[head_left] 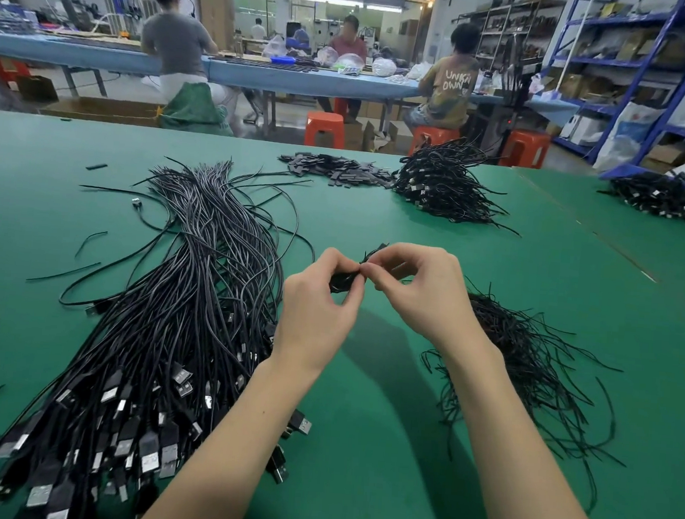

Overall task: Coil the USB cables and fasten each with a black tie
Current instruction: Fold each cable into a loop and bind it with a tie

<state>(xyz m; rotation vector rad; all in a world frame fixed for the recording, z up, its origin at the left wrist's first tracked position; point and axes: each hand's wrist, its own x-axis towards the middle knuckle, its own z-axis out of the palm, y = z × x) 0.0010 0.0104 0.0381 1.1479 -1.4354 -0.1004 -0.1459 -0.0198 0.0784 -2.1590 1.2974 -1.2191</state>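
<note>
Where both hands' fingers (pixel 357 269) meet, coiled cable (pixel 341 280).

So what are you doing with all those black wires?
A person is bundling USB cables at a green table. The left hand and right hand both pinch one small coiled cable held up between them, apparently twisting a black tie around it. A big heap of loose cables lies to the left, a pile of thin black ties to the right, and a pile of coiled cables sits further back.
</note>
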